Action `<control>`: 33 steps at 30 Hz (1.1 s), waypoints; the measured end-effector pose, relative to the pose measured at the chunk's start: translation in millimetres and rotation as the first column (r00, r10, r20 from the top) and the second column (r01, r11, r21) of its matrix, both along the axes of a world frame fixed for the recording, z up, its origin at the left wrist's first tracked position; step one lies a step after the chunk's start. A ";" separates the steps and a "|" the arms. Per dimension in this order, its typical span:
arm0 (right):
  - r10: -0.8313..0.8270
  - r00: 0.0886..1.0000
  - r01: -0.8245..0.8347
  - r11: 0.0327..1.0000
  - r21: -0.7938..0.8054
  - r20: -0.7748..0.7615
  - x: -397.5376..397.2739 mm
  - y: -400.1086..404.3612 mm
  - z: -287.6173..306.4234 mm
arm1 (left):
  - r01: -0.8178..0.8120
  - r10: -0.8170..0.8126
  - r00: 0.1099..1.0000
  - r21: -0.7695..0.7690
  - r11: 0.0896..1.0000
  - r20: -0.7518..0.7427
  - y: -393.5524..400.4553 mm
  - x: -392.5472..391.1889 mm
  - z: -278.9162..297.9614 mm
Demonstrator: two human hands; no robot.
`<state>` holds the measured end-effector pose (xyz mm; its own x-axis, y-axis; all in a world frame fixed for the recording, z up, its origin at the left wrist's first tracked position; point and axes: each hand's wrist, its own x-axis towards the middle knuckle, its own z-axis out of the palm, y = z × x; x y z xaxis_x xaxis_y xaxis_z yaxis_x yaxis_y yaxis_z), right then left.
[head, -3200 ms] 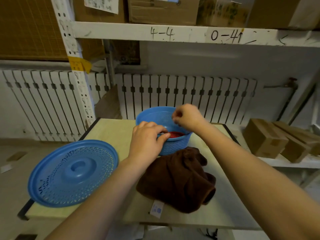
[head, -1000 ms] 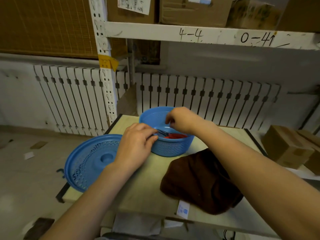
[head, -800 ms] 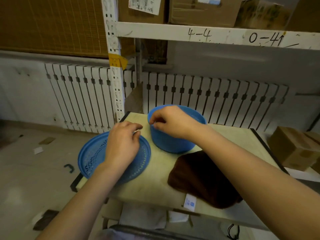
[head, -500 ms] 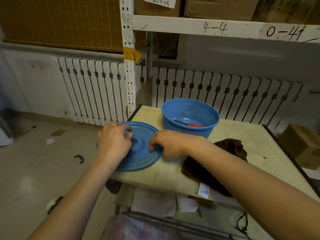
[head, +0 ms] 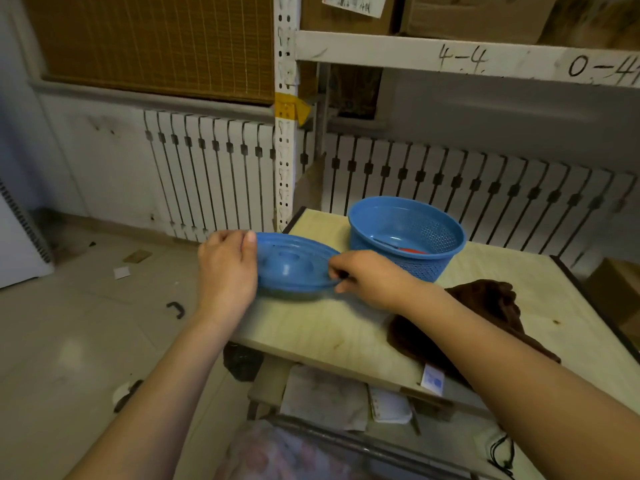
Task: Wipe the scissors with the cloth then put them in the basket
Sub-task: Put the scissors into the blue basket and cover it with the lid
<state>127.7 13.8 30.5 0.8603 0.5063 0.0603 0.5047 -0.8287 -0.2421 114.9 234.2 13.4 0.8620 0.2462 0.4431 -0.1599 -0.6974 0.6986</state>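
Observation:
The blue basket (head: pixel 440 268) stands at the back of the wooden table (head: pixel 332 334). Inside it lie the scissors (head: pixel 403 248), red-handled, blades pointing left. The brown cloth (head: pixel 485 306) is bunched on the table to the basket's right front. The round blue perforated lid (head: pixel 294 268) is lifted off the table's left corner, tilted. My left hand (head: pixel 227 271) grips its left rim, thumb on top. My right hand (head: pixel 369 277) pinches its right rim.
A white shelf upright (head: pixel 285 133) rises just behind the table's left corner, with a shelf beam (head: pixel 450 55) and cardboard boxes overhead. A radiator (head: pixel 467 188) lines the wall. Papers (head: pixel 325 400) lie under the table. A cardboard box (head: pixel 613 289) sits far right.
Both hands left the basket, with the scissors lying inside, and moved left to the lid. They took hold of its rims and have raised it off the table.

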 end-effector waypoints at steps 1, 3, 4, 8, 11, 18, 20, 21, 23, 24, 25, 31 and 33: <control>-0.019 1.000 0.018 0.998 0.060 0.012 1.0 -0.8 2.7 | 0.013 -0.011 0.999 -0.056 0.998 0.030 -0.4 -1.0 2.5; -0.057 0.997 0.049 0.989 0.141 0.049 1.5 -2.0 8.4 | 0.040 -0.032 0.998 -0.126 0.991 0.063 -4.3 -2.5 8.1; -0.075 0.995 0.062 0.984 0.169 0.071 0.4 -2.0 11.1 | 0.056 -0.047 0.997 -0.141 0.988 0.065 -6.9 -3.2 10.5; -0.167 0.980 0.106 0.901 0.422 0.110 -1.4 -7.0 19.0 | 0.124 -0.124 0.992 -0.147 0.981 0.008 -19.9 2.0 14.3; -0.192 0.981 0.149 0.663 0.734 -0.026 -2.3 -17.0 24.9 | 0.177 -0.185 0.983 -0.207 0.962 -0.020 -31.7 12.0 11.3; -0.048 0.948 0.315 0.000 0.949 -0.314 -6.4 -58.8 40.8 | 0.208 -0.348 0.929 -0.598 0.774 -0.127 -74.5 24.8 18.8; -0.034 0.937 0.345 -0.087 0.935 -0.349 -5.9 -70.9 41.6 | 0.200 -0.424 0.897 -0.743 0.639 -0.123 -84.4 30.0 22.5; -0.028 0.931 0.358 -0.113 0.927 -0.363 -5.8 -75.6 41.8 | 0.202 -0.452 0.884 -0.776 0.598 -0.119 -87.4 34.1 22.9; -0.042 0.918 0.386 -0.141 0.912 -0.395 -4.3 -84.6 41.8 | 0.218 -0.487 0.866 -0.791 0.572 -0.113 -93.3 40.8 24.8; -0.064 0.909 0.400 -0.149 0.904 -0.413 -2.9 -89.6 41.6 | 0.226 -0.492 0.863 -0.782 0.580 -0.115 -97.0 42.5 26.6; -0.084 0.897 0.418 -0.157 0.895 -0.434 -2.0 -94.0 42.2 | 0.233 -0.495 0.860 -0.769 0.596 -0.122 -100.4 44.5 28.2; -0.429 0.748 0.615 0.159 0.773 -0.507 2.1 -111.0 48.1 | 0.276 -0.519 0.839 -0.695 0.664 -0.162 -121.6 52.1 36.2; -0.539 0.715 0.653 0.290 0.700 -0.445 5.5 -116.1 49.9 | 0.269 -0.510 0.840 -0.675 0.687 -0.184 -126.4 55.2 36.1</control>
